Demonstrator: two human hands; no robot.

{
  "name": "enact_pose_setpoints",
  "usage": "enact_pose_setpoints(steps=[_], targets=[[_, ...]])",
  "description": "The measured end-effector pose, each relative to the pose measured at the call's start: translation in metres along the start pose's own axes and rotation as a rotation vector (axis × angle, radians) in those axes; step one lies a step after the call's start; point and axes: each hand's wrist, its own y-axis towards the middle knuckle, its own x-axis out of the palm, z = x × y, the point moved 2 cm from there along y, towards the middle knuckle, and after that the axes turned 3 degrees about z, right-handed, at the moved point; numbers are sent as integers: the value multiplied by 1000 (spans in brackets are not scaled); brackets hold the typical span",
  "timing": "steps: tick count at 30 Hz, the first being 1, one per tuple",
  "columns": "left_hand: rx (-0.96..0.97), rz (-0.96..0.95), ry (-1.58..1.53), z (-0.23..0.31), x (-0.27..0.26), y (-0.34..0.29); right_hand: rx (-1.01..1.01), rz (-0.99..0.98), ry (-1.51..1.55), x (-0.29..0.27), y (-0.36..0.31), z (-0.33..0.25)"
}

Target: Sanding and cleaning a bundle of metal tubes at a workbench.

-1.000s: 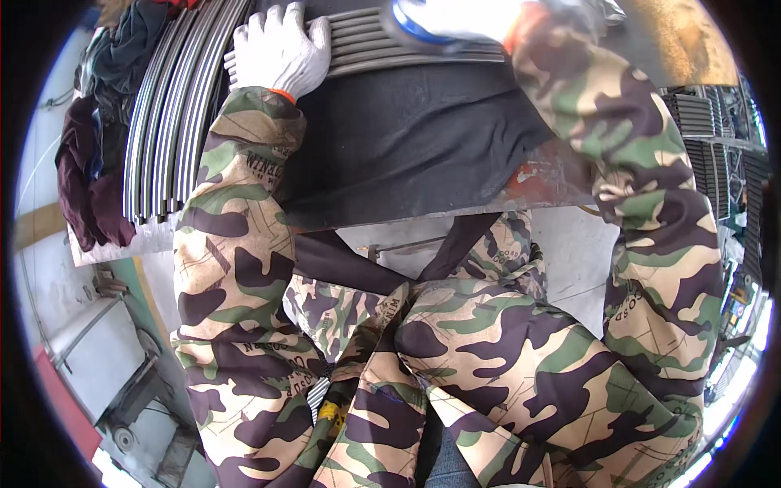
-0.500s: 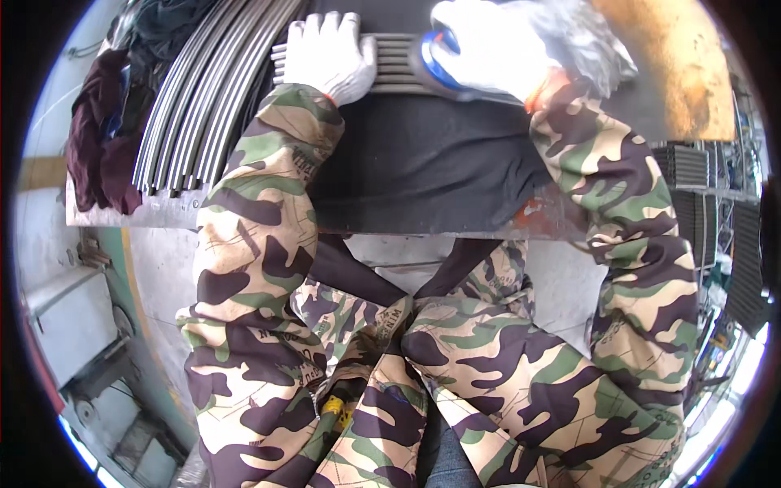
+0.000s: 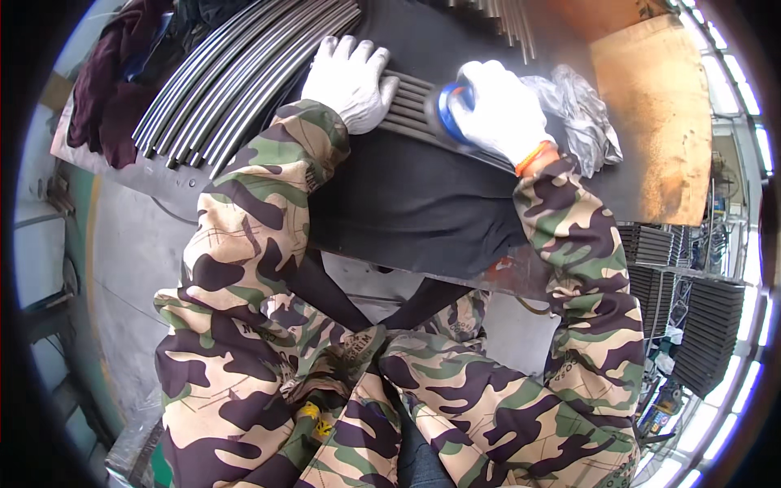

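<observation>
A row of slim grey metal rods (image 3: 409, 106) lies side by side on a black cloth (image 3: 407, 195). My left hand (image 3: 348, 85), in a white glove, rests flat across their left part with the fingers spread. Farther right, my gloved right hand (image 3: 504, 114) grips a round, blue-rimmed tool (image 3: 449, 112) against the rods. Blur and the glove hide the tool's working face, so its exact kind does not show. An orange cuff band shows at the right wrist.
Many similar rods (image 3: 232, 81) lie in rows at left, beside dark red cloth (image 3: 102, 110). More rods (image 3: 517, 28) are at the back. Crumpled silvery sheeting (image 3: 584, 122) lies right of my hand, near a stained wooden board (image 3: 659, 122). Dark stacked parts (image 3: 706, 333) sit beyond at right.
The whole view has turned and shifted, bringing the back rods and more of the right side into sight. Both hands keep their places on the rods; the right hand still grips the tool.
</observation>
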Motion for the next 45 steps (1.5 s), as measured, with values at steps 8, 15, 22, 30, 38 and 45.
enact_pose_setpoints(steps=[8, 15, 22, 30, 38, 45], targets=[[-125, 63, 51, 10, 4, 1, 9, -62, -39, 6, 5, -6], [-155, 71, 32, 9, 10, -3, 90, -124, -52, 13, 18, -4], [-173, 41, -26, 22, 24, 3, 141, -118, -91, 17, 20, 21], [-169, 29, 55, 8, 11, -3, 156, -139, -88, 11, 4, 33], [-150, 55, 86, 8, 15, -1, 111, -107, -83, 4, -14, 42], [-160, 58, 105, 11, 19, 0, 4, -32, -23, -2, -34, 67]])
